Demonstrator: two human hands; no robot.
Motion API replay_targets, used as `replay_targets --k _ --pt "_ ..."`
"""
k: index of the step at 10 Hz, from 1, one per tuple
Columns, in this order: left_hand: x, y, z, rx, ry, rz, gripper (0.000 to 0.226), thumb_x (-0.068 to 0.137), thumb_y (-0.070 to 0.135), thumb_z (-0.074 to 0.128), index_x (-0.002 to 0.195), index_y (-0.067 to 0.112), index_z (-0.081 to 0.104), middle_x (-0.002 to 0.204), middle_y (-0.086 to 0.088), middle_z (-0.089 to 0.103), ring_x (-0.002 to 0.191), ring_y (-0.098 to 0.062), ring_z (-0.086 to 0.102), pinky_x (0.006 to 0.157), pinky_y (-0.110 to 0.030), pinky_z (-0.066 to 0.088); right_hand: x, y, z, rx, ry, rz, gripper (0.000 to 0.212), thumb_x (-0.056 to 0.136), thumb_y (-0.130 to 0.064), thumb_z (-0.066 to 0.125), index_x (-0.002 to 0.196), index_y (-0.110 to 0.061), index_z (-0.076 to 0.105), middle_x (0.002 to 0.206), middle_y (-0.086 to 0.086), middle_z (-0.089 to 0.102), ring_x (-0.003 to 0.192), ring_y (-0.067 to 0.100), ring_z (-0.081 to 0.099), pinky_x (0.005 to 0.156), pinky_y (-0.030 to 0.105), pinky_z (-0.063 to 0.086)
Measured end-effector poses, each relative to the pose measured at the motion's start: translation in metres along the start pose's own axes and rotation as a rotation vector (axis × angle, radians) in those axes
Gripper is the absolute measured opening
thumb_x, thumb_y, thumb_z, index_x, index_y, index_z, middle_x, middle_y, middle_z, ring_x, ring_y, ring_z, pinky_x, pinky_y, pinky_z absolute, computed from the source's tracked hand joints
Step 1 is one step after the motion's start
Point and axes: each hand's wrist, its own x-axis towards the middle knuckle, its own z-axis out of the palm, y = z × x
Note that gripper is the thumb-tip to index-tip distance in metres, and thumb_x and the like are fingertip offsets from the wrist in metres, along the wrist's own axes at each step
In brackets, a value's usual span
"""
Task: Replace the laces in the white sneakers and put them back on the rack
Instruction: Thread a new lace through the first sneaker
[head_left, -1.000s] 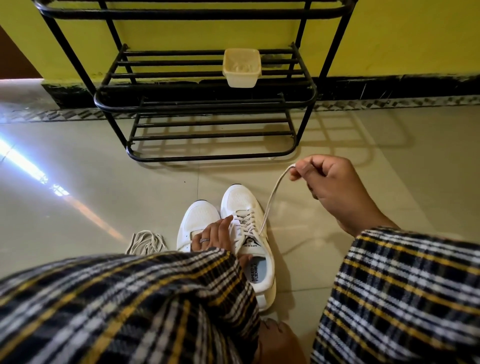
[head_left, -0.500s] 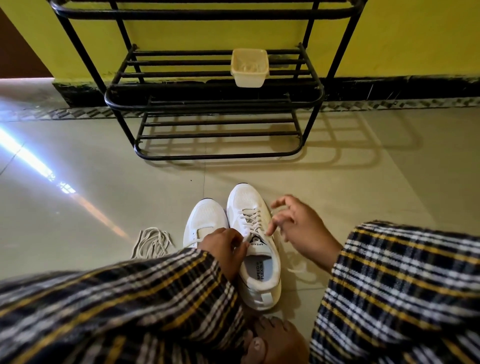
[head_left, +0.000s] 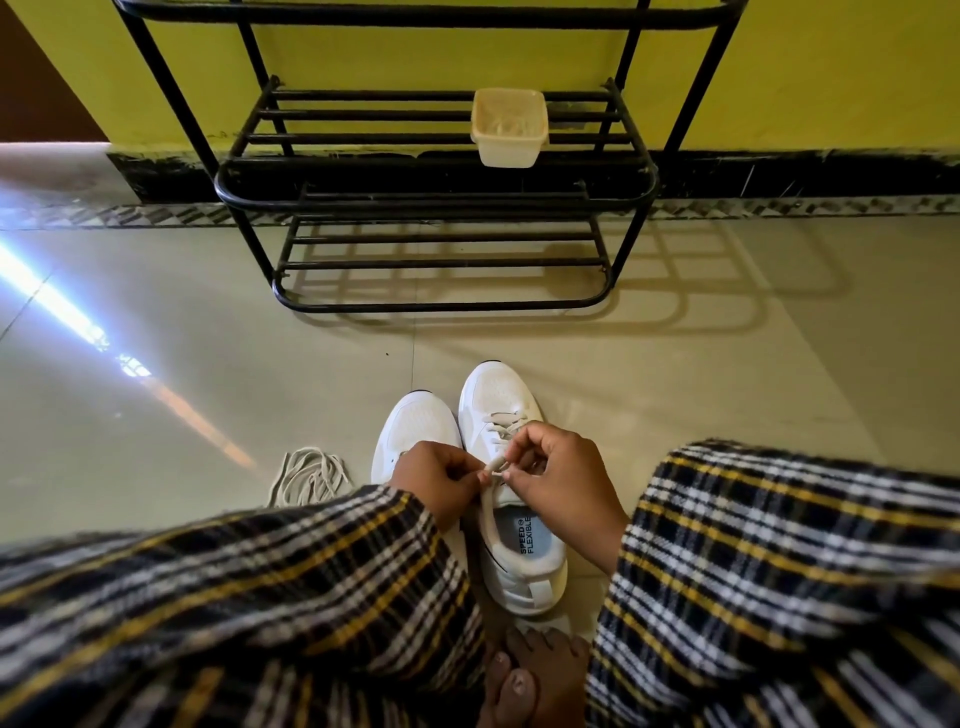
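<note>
My hands (head_left: 498, 480) pinch the lace tip (head_left: 493, 463) over the right sneaker (head_left: 506, 488); best fed squarely through the eyelet

Yellow wall (head_left: 831, 62) with black skirting (head_left: 831, 174) behind the black metal rack (head_left: 436, 200). Glossy beige tiled floor (head_left: 675, 374) before the rack; bright streak of light (head_left: 57, 306) to its left, source perhaps a doorway.
</note>
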Motion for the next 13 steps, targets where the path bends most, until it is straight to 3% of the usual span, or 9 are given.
replay_targets --k 1,2,3,4,6,8,10,12,13 --pt "-0.001 -0.001 0.0 0.01 0.003 0.005 0.013 0.089 0.026 0.063 0.089 0.021 0.074 0.076 0.001 0.072 0.065 -0.008 0.062 0.056 -0.016 0.044 0.009 0.0 0.002 -0.101 -0.045 0.045 0.022 0.086 -0.001 0.058 0.079 -0.019 0.05 0.075 -0.01 0.051 0.065 -0.002 0.046 0.059 0.002 0.038" --pt "-0.001 -0.002 0.0 0.021 0.007 0.015 0.014 0.089 0.028 0.063 0.09 0.021 0.074 0.078 0.002 0.072 0.063 -0.003 0.059 0.051 -0.009 0.039 0.009 -0.004 0.002 -0.148 -0.118 0.056 0.032 0.091 0.008 0.044 0.07 -0.017 0.042 0.057 -0.01 0.053 0.05 -0.003 0.052 0.05 0.003 0.038" --pt "-0.001 -0.002 0.0 -0.006 0.003 0.01 0.014 0.088 0.028 0.064 0.09 0.02 0.075 0.076 0.002 0.071 0.061 -0.002 0.058 0.049 -0.007 0.038 0.003 0.0 0.005 -0.222 -0.061 0.001 0.029 0.094 0.004 0.044 0.07 -0.013 0.045 0.045 -0.012 0.055 0.044 -0.009 0.051 0.048 0.005 0.04" --pt "-0.001 -0.002 -0.001 -0.029 -0.015 -0.001 0.014 0.088 0.029 0.064 0.09 0.019 0.074 0.076 0.002 0.071 0.062 -0.004 0.059 0.054 -0.013 0.04 0.002 0.01 0.013 -0.118 0.049 -0.034 0.017 0.082 0.001 0.064 0.08 -0.012 0.054 0.073 -0.009 0.059 0.065 -0.015 0.053 0.061 0.004 0.042" --pt "-0.001 -0.002 -0.001 -0.035 -0.021 0.006 0.014 0.088 0.03 0.064 0.089 0.02 0.075 0.079 -0.001 0.073 0.067 -0.009 0.063 0.057 -0.016 0.045 0.002 0.011 0.014 -0.079 0.067 -0.09 0.012 0.084 -0.001 0.064 0.095 0.002 0.061 0.068 -0.014 0.051 0.057 -0.019 0.05 0.058 0.0 0.039" --pt "-0.001 -0.002 -0.003 -0.043 -0.052 0.012 0.015 0.088 0.029 0.064 0.093 0.02 0.075 0.081 -0.002 0.073 0.065 -0.006 0.06 0.053 -0.009 0.041 0.003 0.013 0.015 -0.058 0.09 -0.089 0.01 0.084 -0.001 0.064 0.093 0.0 0.06 0.066 -0.012 0.05 0.055 -0.018 0.05 0.055 0.0 0.038" --pt "-0.002 -0.003 -0.002 -0.059 -0.053 0.022 0.015 0.089 0.026 0.064 0.096 0.017 0.074 0.086 -0.005 0.074 0.075 -0.012 0.065 0.056 -0.01 0.045 0.005 0.015 0.021 -0.054 0.107 -0.086 0.016 0.082 -0.002 0.066 0.095 0.004 0.058 0.066 -0.01 0.052 0.053 -0.015 0.051 0.053 0.001 0.038" --pt "-0.002 -0.004 -0.003 -0.059 -0.07 0.033 0.015 0.088 0.021 0.065 0.099 0.017 0.074 0.09 -0.004 0.074 0.084 -0.017 0.068 0.065 -0.012 0.047 0.001 0.007 0.02 0.035 0.105 -0.042 0.015 0.082 0.005 0.063 0.085 -0.005 0.053 0.063 -0.006 0.05 0.047 -0.013 0.049 0.05 0.001 0.037" --pt "-0.003 -0.004 -0.004 -0.058 -0.057 0.026 0.015 0.089 0.016 0.064 0.1 0.019 0.074 0.091 -0.004 0.074 0.086 -0.016 0.067 0.061 -0.007 0.044 -0.002 -0.001 0.019 0.095 0.113 -0.019 0.032 0.082 0.01 0.061 0.071 -0.016 0.044 0.06 -0.005 0.047 0.042 -0.012 0.048 0.047 0.002 0.036"
